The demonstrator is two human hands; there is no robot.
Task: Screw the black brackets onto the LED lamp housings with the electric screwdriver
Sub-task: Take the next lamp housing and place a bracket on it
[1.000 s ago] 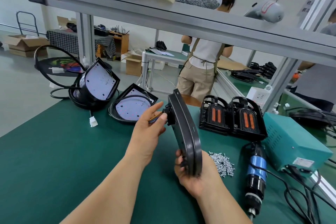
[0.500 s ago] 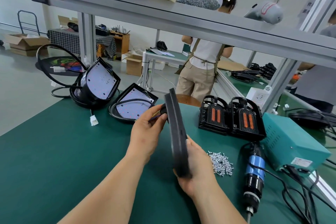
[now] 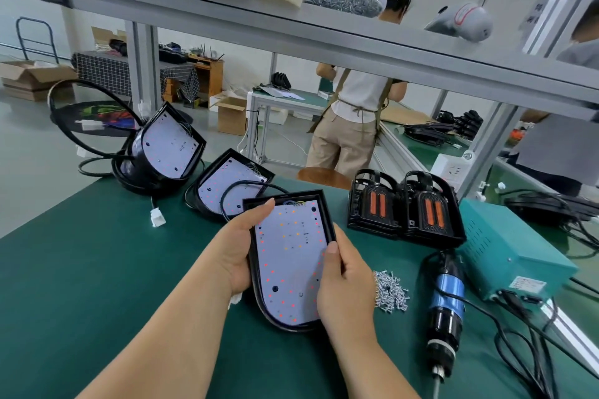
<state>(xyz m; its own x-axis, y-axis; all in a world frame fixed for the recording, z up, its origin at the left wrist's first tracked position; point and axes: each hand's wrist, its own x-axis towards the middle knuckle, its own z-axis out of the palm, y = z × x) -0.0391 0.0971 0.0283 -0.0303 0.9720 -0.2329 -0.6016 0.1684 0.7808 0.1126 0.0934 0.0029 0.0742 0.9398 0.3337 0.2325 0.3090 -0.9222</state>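
Head view: left hand, right hand, each grip clamped on lamp housing over green workbench

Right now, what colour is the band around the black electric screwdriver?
Blue, on the black electric screwdriver; clearest in the head view.

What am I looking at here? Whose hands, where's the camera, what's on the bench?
There is no robot. A person wears one camera on the head, looking down at their own hands. The left hand and right hand both grip a lamp housing by its edges, with the white LED board facing up. On the green bench are a second housing, a third housing, black parts with orange inserts, a heap of screws, the electric screwdriver, untouched, and a teal power box. Another person stands at a bench behind.
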